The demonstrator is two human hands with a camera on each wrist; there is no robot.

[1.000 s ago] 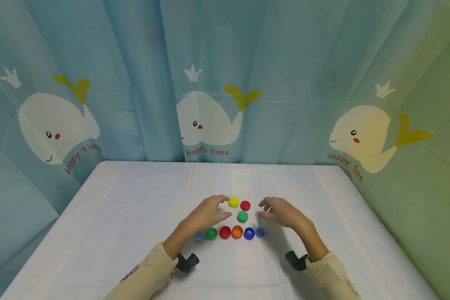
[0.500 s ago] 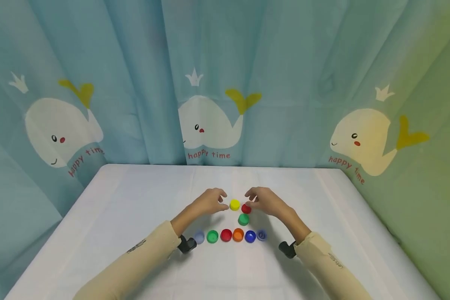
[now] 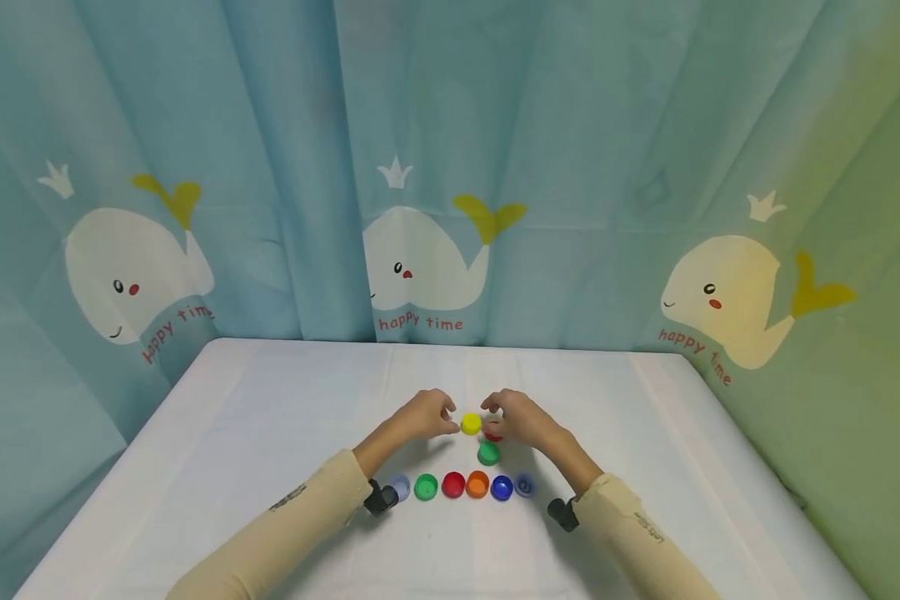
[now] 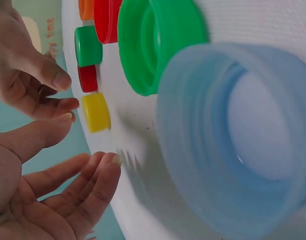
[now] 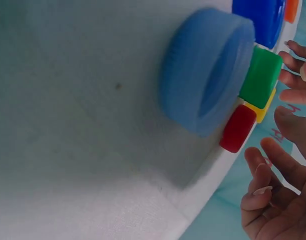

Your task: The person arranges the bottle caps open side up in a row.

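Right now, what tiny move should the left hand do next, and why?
Maybe the left hand should ease right and pinch the yellow cap: its thumb and fingers are apart, holding nothing, and that cap is the nearest one to its fingertips.

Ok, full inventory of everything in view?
Round yellow plastic cap: 1, yellow, far cluster
Round red plastic caps: 2, red, cluster, near row
Round green plastic caps: 2, green, cluster, row
Round orange plastic cap: 1, orange, row
Round dark-blue plastic cap: 1, dark blue, row
Round pale-blue plastic caps: 2, pale blue, row ends
Table: 1, white, under caps
Cloth curtain: count unclear, blue-green, behind and beside table
Whale prints: 3, white, curtain
Cloth sleeves: 2, beige, lower left and right
Wrist devices: 2, black, at cuffs
Left hand: 1, bare, beside yellow cap
Right hand: 1, bare, by cluster's red cap
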